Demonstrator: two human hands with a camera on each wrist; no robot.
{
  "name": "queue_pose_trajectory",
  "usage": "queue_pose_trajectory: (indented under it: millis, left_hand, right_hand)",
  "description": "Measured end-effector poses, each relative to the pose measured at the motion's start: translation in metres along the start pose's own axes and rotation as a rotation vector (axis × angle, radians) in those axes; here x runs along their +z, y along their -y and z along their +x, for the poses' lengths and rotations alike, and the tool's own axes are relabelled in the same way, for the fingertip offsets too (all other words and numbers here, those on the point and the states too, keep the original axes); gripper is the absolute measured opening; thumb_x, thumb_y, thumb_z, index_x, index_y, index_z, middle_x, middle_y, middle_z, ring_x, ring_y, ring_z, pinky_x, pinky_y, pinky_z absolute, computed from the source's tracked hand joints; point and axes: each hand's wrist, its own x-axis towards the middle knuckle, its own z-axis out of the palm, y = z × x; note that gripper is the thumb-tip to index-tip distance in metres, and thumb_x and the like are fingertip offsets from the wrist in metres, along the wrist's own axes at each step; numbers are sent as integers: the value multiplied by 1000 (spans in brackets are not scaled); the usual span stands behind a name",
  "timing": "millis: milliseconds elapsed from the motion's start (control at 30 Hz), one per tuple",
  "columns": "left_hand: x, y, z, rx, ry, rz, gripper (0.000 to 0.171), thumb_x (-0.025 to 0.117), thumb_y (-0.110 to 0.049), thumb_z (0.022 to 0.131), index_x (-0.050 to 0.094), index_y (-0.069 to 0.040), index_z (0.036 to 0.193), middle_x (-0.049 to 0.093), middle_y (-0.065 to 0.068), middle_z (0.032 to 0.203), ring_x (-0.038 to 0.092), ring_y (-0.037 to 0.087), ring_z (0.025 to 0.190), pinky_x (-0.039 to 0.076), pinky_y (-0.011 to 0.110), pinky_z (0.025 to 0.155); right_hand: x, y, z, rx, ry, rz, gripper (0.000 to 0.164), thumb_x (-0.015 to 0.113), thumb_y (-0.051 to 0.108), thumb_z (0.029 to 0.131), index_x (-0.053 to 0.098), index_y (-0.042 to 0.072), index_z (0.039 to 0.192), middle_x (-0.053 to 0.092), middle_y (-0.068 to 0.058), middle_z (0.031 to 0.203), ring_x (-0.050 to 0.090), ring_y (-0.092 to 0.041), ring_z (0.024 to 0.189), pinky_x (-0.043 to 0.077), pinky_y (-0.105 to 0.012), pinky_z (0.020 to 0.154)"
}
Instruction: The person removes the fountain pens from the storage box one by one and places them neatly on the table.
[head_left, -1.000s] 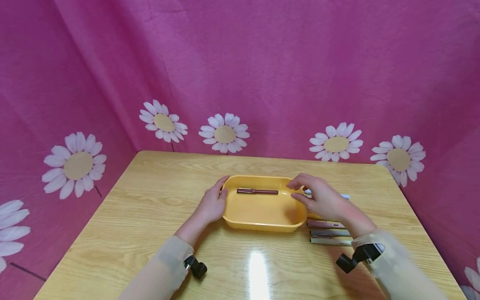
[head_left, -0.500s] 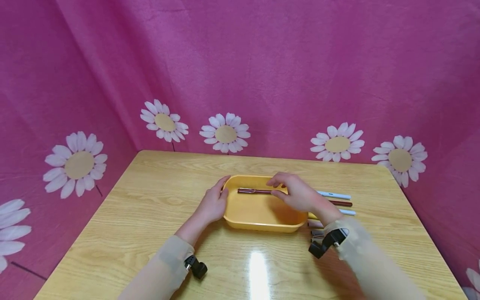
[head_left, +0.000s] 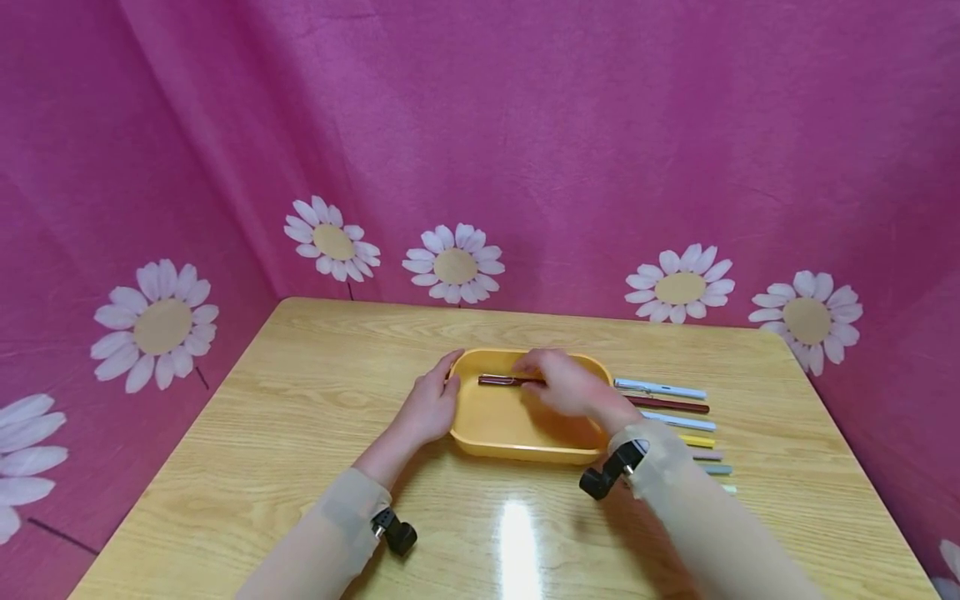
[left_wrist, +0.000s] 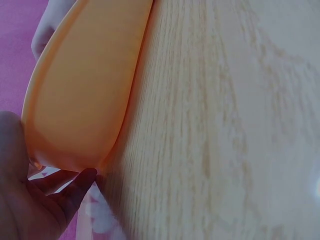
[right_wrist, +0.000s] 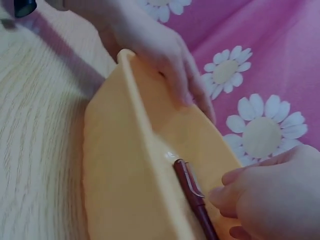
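Note:
A yellow-orange plastic tray (head_left: 517, 455) sits on the wooden table. My left hand (head_left: 431, 406) grips its left end, the thumb at the rim and the fingers on the outside, as the left wrist view also shows. Inside, along the far side, lies a dark red pen (head_left: 493, 380) with a metal clip. My right hand (head_left: 567, 385) reaches into the tray over the pen's right part. Its thumb and fingertips are close around the pen and look apart from each other; the right wrist view (right_wrist: 272, 200) shows the thumb tip beside the pen, contact unclear.
Right of the tray several pens lie in a column: a light blue pen (head_left: 663, 389), a dark red pen (head_left: 671, 405), another light blue pen (head_left: 682, 421), a yellow pen (head_left: 697, 441) and others partly hidden by my right forearm. A pink daisy-patterned curtain (head_left: 525, 150) hangs behind the table (head_left: 337, 358).
My right hand has moved left from the tray's right rim to above the pen inside, uncovering more of the pens on the table. My left hand stays on the tray.

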Motion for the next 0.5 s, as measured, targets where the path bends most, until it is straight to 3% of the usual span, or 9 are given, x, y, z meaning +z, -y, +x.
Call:
queue_pose_trajectory:
  millis: [233, 500]
  left_hand:
    - [1, 2, 0, 3, 6, 0, 48, 44, -10, 111, 45, -7, 159, 65, 23, 138, 65, 30, 116, 48, 50, 107]
    - [0, 3, 1, -8, 14, 1, 48, 43, -12, 112, 44, -8, 160, 64, 22, 140, 66, 29, 114, 49, 50, 106]
  right_hand:
    - [12, 2, 7, -7, 45, -73, 16, 68, -7, 94, 75, 2, 105, 71, -5, 95, 64, -22, 89, 56, -40, 86]
    - [18, 3, 6, -21, 49, -146, 27, 68, -16, 80, 72, 0, 101, 65, -4, 85, 58, -19, 80, 52, -34, 75]
